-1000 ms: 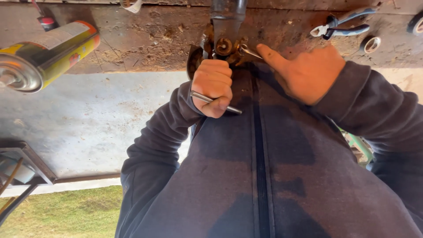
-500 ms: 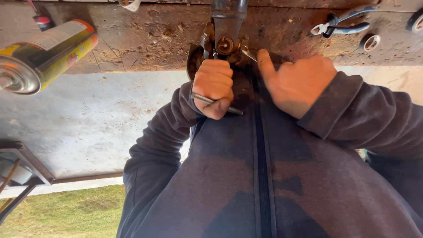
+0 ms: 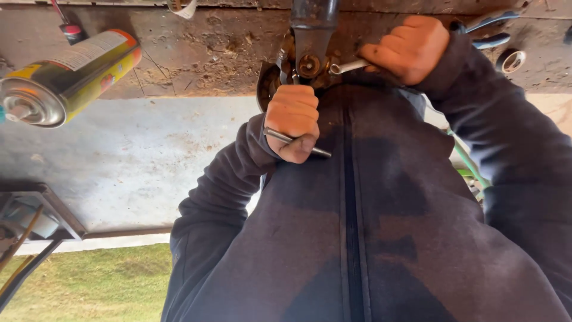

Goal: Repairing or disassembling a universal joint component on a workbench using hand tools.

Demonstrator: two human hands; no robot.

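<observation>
My left hand (image 3: 292,119) is closed around a thin metal rod (image 3: 319,151) that sticks out below the fist, right under a rusty metal fitting (image 3: 307,64) at the bench edge. A dark pipe (image 3: 313,21) rises from the fitting. To the right of the fitting, my right hand (image 3: 410,48) is closed on the handle of a silver wrench (image 3: 348,65). The wrench's head reaches the brass-coloured bolt on the fitting. My dark zipped jacket fills the lower frame.
A yellow and silver spray can (image 3: 65,74) lies on the worn wooden bench (image 3: 196,53) at the left. Blue-handled pliers (image 3: 491,30) and a small ring (image 3: 512,61) lie at the right. Concrete floor, a metal frame (image 3: 47,209) and grass are at lower left.
My right hand went from open with a finger at the fitting to closed on the wrench handle, higher and further right. The left hand stayed under the fitting.
</observation>
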